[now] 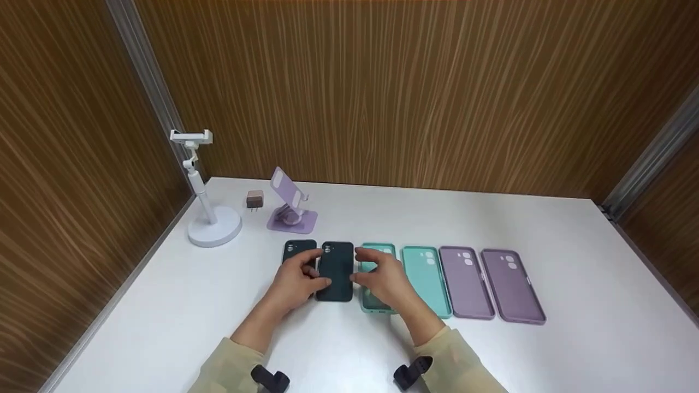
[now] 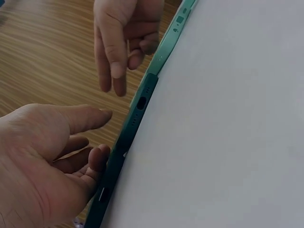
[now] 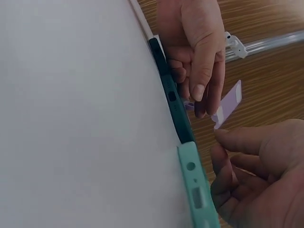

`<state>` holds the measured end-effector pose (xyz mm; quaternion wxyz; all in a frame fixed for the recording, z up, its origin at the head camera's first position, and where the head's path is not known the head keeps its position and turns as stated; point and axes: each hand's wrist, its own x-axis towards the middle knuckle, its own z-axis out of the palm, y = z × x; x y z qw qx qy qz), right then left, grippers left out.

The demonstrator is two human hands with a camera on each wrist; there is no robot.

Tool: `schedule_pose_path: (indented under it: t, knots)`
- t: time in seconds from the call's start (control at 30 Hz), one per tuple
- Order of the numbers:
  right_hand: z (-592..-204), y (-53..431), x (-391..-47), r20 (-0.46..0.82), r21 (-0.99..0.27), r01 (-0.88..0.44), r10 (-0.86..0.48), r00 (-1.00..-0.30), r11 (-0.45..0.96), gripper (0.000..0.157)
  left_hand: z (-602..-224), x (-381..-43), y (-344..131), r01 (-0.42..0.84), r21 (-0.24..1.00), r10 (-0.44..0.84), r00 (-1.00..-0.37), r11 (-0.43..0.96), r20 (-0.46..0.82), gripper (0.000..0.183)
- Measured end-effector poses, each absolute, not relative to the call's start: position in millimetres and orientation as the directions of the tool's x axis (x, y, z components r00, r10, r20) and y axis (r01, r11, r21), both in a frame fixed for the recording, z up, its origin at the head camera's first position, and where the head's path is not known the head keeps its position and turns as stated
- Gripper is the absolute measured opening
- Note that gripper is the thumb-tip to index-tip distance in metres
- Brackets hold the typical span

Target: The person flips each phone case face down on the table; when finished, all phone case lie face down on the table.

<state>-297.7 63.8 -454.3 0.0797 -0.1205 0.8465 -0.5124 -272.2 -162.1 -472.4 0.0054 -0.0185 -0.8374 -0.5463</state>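
Two dark teal phone cases lie side by side, back up: one on the left and one on the right. My left hand is over the left case, its thumb and index finger by the right case's left edge. In the left wrist view the thumb of this left hand is raised above the cases. My right hand hovers over a green phone case, fingertips near the dark case's right edge. The right wrist view shows the right hand with loosely bent fingers and nothing between them.
Right of the hands lie another green case and two purple cases, one nearer and one at the row's end. Farther back stand a purple phone stand, a small plug charger and a white stand. Wood-patterned panels enclose the white table.
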Motion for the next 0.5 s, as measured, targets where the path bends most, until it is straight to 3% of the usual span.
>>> schedule_pose_path:
  t: [0.23, 0.5]
  knots:
    - [-436.4, 82.2, -293.7, 0.017, -0.894, -0.133, -0.264, -0.964, 0.427, 0.061, -464.3, -265.1, -155.8, 0.063, 0.914, 0.020, -0.998, 0.402, 0.060, 0.063]
    - [-440.7, 119.2, -291.5, 0.044, -0.848, -0.154, -0.223, -0.974, 0.507, 0.067, -453.9, -260.1, -129.6, 0.107, 0.874, 0.123, -0.991, 0.475, 0.055, 0.066]
